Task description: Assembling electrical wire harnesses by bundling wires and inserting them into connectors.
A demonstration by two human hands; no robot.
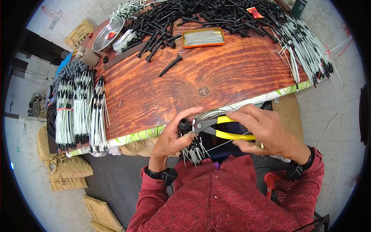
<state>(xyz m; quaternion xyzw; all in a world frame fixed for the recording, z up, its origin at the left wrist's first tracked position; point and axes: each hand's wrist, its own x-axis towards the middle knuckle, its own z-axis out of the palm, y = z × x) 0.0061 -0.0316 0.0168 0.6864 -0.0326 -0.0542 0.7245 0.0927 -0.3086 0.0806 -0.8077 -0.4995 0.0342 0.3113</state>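
Observation:
My left hand [172,135] grips a black plastic part [184,126] with a bunch of white wire ends [194,151] hanging below it, just off the near edge of the wooden table [228,75]. My right hand [266,129] holds yellow-handled pliers [224,127], fingers wrapped around the handles. The plier jaws [198,125] touch the right side of the black part.
A heap of black rod-shaped parts [201,17] covers the far table, with one loose part [170,65] nearer. An orange tray [203,37] and a metal dish [108,34] sit there too. Bundles of white wired pieces lie at the left [77,104] and right [305,50] edges. Sacks [69,170] lie on the floor.

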